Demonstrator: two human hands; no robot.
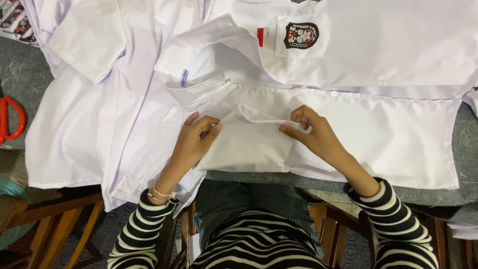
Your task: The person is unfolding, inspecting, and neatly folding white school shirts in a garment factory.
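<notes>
White cotton-like sleeve (244, 142) of shirt (388, 134), folded inward on grey table (465, 132), directly before seated person. Left hand (191, 142) closed on sleeve's left edge, thumb and fingers pinching cloth, apparently to anchor fold. Right hand (311, 132) pinched on raised crease at sleeve's right, apparently lifting fold into line. Hands apart, 1 per end. Collar (199, 74) just above; crest pocket (301, 36) beyond. Red scissors (11, 119) well apart, far left.

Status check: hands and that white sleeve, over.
Left hand and right hand both pinching the folded white sleeve. Sleeve flat on the shirt. Nothing in the way.
</notes>
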